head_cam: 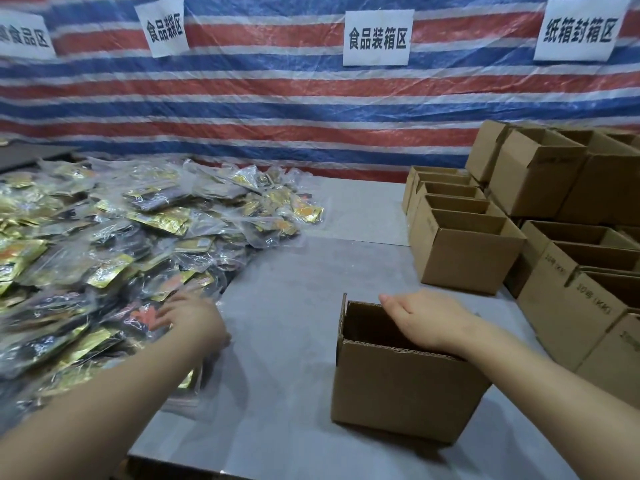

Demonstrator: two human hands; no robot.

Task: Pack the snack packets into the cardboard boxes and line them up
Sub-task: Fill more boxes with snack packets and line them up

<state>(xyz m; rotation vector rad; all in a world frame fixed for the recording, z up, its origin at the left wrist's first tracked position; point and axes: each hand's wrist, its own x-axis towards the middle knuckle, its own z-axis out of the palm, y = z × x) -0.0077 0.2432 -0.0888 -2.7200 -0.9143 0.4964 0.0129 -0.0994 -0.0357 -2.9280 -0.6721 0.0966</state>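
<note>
Packing barely begun: snack packets (114,244) still heaped at frame left.

Open cardboard box (401,372), lower centre, looks empty, though its floor is hidden. Right hand (429,317) rests flat on its rim, gripping nothing; left hand (194,322) reaches into the heap, grasp unclear. Empty boxes (460,237) wait at right.

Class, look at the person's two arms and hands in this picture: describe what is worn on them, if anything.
Nothing is worn. The left hand and right hand are both bare, with no gloves. No rings, watch or bracelet show. Both forearms are uncovered to the frame's edge, so no sleeve is in view.
</note>
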